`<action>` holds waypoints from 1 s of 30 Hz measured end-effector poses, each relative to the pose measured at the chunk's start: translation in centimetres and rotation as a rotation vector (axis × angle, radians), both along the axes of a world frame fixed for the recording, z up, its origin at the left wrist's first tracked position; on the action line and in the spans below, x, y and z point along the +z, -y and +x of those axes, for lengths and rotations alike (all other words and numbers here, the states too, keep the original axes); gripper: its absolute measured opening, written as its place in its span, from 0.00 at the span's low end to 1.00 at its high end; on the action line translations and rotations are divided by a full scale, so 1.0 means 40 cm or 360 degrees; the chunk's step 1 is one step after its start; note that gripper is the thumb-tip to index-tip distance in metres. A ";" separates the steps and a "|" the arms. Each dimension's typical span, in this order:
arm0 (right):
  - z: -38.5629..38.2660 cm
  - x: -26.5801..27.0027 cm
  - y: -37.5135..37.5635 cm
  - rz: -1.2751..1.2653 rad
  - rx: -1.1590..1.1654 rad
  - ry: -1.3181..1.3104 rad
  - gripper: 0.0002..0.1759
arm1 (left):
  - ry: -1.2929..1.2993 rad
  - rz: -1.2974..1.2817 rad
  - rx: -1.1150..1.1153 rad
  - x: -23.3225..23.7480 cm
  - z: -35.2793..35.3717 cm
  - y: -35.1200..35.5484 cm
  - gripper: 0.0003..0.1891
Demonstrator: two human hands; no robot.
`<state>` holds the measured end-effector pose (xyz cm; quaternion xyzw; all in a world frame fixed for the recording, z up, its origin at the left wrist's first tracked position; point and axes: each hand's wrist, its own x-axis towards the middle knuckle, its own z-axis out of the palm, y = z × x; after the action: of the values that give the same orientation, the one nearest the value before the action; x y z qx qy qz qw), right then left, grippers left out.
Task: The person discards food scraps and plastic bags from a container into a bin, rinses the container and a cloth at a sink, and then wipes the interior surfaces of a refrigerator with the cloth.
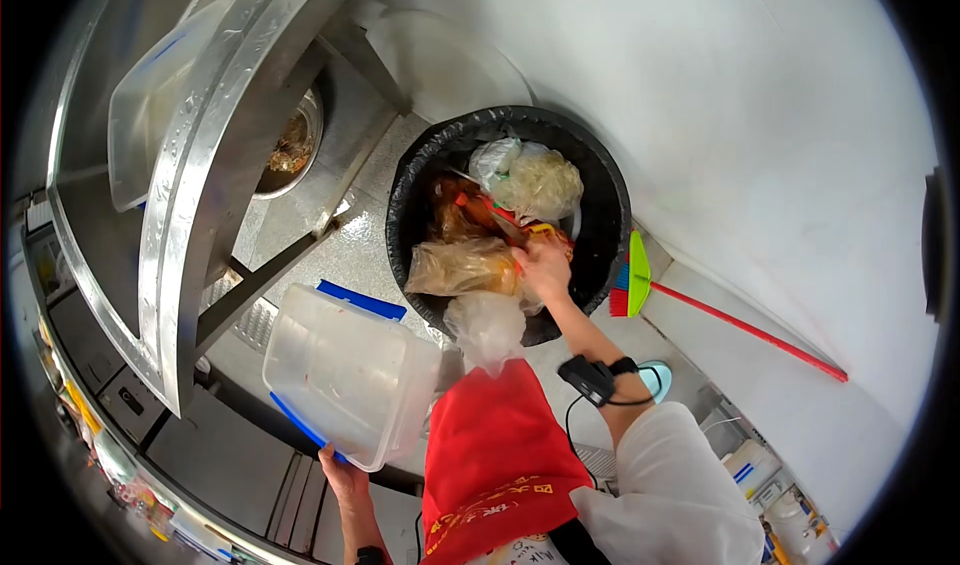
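Note:
My left hand (342,477) grips the lower edge of a clear plastic container (345,370) with a blue rim, held tilted above the floor beside the bin. My right hand (545,265) reaches into a black-lined trash bin (600,195) and closes on a clear plastic bag (487,327) that hangs over the bin's near rim. Inside the bin lie several bags of food waste (462,265) and a whitish bag (540,185). A black device is strapped to my right wrist (590,378). I wear a red apron (495,460).
A steel counter edge (190,195) runs along the left, with a clear tub (150,105) on it and a metal bowl of scraps (292,145) on the floor below. A red-handled broom (700,310) leans at the white wall. Bottles (755,470) stand lower right.

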<state>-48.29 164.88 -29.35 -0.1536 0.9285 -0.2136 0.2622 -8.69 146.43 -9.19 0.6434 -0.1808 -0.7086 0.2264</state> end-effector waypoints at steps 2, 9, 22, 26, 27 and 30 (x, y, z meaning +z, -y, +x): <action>-0.002 0.016 0.076 0.0077 0.0017 0.0056 0.26 | -0.0019 -0.0007 -0.0007 -0.001 0.011 -0.004 0.25; 0.066 0.086 0.070 -0.0450 0.0121 0.0334 0.28 | -0.0029 -0.0019 0.0000 0.006 0.021 -0.009 0.26; -0.038 0.024 0.019 -0.0414 0.0354 0.0344 0.16 | -0.0009 -0.0034 0.0022 0.018 0.017 -0.020 0.27; -0.101 0.109 0.106 -0.1001 -0.0113 0.0082 0.27 | -0.0011 -0.0043 0.0095 0.011 -0.004 -0.028 0.27; -0.091 0.124 0.127 -0.1088 -0.0095 0.0052 0.31 | -0.0012 -0.0046 0.0114 0.009 -0.009 -0.029 0.26; -0.018 0.106 0.129 -0.0513 0.0656 0.0086 0.39 | -0.0006 -0.0049 0.0134 0.002 -0.018 -0.030 0.26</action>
<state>-49.02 159.73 -25.10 -0.3735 0.8242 -0.3048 0.2972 -9.40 147.63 -9.09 0.6455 -0.1640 -0.6968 0.2663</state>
